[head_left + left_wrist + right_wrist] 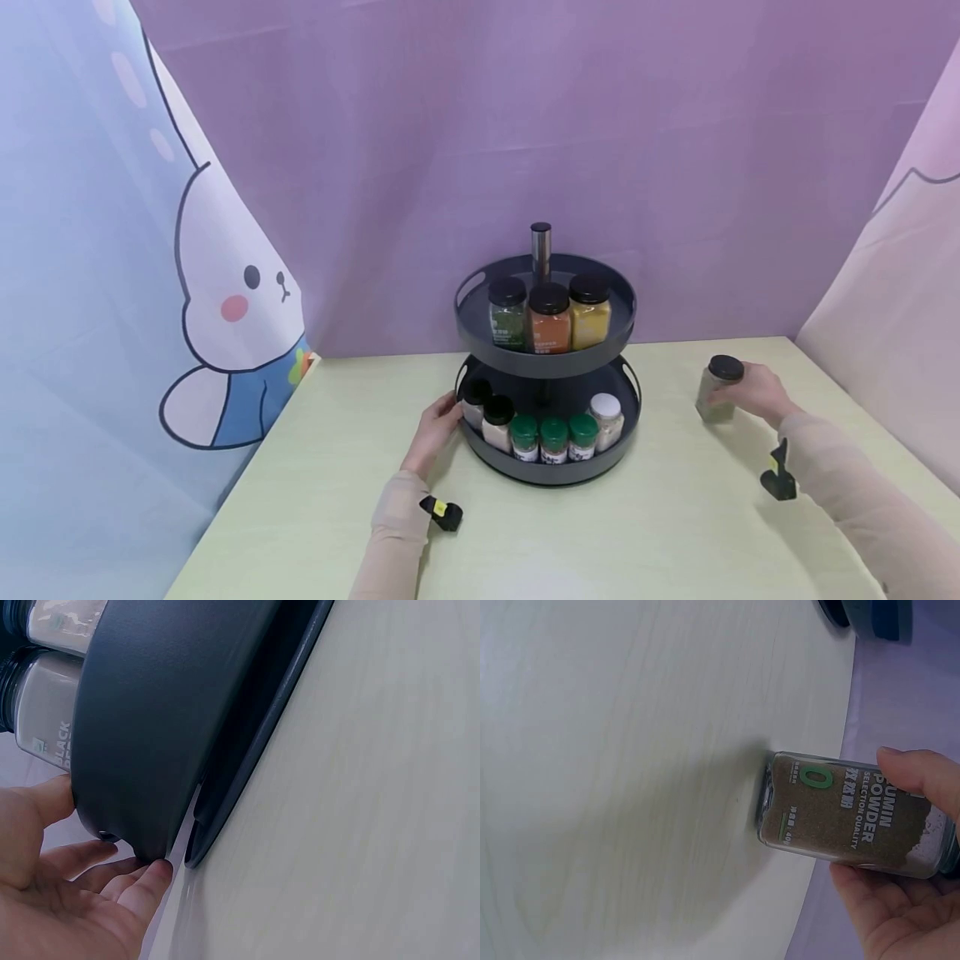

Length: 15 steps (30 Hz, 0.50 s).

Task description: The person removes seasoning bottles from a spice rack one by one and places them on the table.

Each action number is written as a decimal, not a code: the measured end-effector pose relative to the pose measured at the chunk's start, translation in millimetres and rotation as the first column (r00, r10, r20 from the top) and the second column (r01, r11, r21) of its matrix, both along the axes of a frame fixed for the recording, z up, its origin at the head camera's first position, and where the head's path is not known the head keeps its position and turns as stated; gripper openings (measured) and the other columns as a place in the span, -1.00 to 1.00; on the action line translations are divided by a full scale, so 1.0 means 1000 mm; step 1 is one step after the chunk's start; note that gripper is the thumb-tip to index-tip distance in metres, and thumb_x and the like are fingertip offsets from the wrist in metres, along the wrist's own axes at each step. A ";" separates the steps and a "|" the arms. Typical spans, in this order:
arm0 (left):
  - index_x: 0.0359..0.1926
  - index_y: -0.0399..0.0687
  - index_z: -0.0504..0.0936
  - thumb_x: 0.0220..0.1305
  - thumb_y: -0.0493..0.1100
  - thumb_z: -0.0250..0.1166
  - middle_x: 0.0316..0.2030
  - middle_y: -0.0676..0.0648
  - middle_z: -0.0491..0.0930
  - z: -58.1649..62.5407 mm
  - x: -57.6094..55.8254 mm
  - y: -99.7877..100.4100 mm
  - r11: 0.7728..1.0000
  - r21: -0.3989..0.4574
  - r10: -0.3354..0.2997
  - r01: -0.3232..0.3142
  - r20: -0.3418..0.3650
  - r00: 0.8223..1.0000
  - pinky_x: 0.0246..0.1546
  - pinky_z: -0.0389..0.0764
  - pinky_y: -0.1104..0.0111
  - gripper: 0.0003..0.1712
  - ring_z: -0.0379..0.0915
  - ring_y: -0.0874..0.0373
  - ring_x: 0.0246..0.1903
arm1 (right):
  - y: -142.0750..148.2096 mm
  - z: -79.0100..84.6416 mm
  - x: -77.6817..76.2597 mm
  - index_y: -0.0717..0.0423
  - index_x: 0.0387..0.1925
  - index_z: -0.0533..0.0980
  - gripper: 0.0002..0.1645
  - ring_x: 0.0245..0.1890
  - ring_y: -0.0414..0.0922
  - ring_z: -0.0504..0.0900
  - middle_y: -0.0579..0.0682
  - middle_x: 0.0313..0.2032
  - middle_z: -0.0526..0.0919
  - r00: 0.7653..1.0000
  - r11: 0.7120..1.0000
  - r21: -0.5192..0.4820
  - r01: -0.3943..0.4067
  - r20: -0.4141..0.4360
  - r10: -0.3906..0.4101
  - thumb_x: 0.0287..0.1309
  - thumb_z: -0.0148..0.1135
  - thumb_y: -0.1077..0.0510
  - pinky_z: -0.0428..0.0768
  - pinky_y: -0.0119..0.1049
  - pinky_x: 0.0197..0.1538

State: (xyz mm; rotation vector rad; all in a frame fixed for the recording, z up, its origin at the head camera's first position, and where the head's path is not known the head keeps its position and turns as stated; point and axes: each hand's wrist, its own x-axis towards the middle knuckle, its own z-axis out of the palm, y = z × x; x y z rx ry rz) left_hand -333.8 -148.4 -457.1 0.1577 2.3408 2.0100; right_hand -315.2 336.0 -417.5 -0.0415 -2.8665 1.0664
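Here, right hand (759,392) grips one jar (840,817); left hand (435,429) seemingly clasps six-jar tray (551,474).

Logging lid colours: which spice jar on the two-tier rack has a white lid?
The white-lidded spice jar, at the right end of the row on the lower tray; the others are green-lidded jars or black-lidded jars.

Dark grey on the round two-tier tray (551,473), while the clear square jar (707,395) at right's got brown powder (817,814) and a black lid (726,367). Far cloth backdrop (600,125) is plain purple, left cloth (67,317) pale blue with a white cartoon rabbit (217,258).
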 end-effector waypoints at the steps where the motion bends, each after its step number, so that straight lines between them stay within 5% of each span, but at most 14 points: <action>1: 0.29 -0.43 0.14 0.36 -0.21 -0.01 0.25 -0.40 0.22 0.001 0.000 0.000 1.000 0.001 0.002 -0.002 0.002 1.000 0.22 0.33 0.12 -0.42 0.20 -0.17 0.24 | 0.000 0.000 0.000 0.49 0.00 0.39 -0.22 -0.18 0.22 0.53 0.40 -0.18 0.57 1.000 1.000 -0.001 0.000 0.003 0.000 -0.21 0.43 0.07 0.48 0.05 -0.15; 7: 0.29 -0.45 0.13 0.35 -0.25 -0.03 0.25 -0.41 0.22 0.009 0.005 0.002 1.000 -0.009 0.003 -0.003 0.010 1.000 0.23 0.32 0.10 -0.44 0.20 -0.18 0.23 | 0.003 -0.003 -0.001 0.51 -0.01 0.39 -0.22 -0.20 0.21 0.54 0.40 -0.20 0.58 1.000 1.000 -0.002 0.003 0.008 -0.003 -0.21 0.43 0.06 0.49 0.06 -0.15; 15: 0.31 -0.37 0.15 0.35 -0.20 -0.01 0.26 -0.35 0.23 -0.015 -0.010 -0.002 1.000 -0.008 0.020 -0.020 0.004 1.000 0.22 0.33 0.13 -0.43 0.22 -0.12 0.24 | 0.007 -0.004 0.000 0.52 -0.01 0.38 -0.22 -0.16 0.25 0.52 0.42 -0.15 0.56 1.000 1.000 -0.012 0.005 0.027 -0.004 -0.19 0.43 0.06 0.47 0.12 -0.12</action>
